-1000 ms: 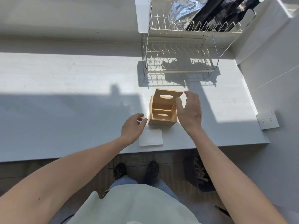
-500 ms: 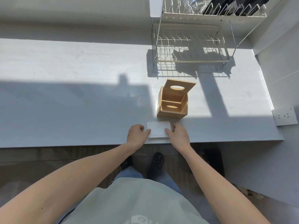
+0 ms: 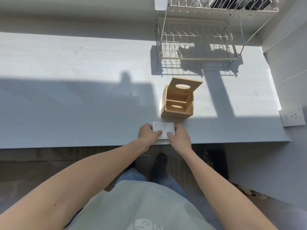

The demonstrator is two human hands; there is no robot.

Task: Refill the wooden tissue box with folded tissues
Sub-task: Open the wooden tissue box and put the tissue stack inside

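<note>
I stand at a white counter (image 3: 66, 105), half in sunlight, half in shadow. A wire rack (image 3: 196, 42) sits at the back against the wall, casting barred shadows. A socket (image 3: 292, 117) is on the right wall. Grey floor (image 3: 33, 163) lies below.

One second ago both hands were up at the wooden tissue box (image 3: 177, 103). Now the left hand (image 3: 147, 135) and the right hand (image 3: 180, 138) have come down in front of it and pinch the folded tissues (image 3: 163, 131) from both sides.
</note>
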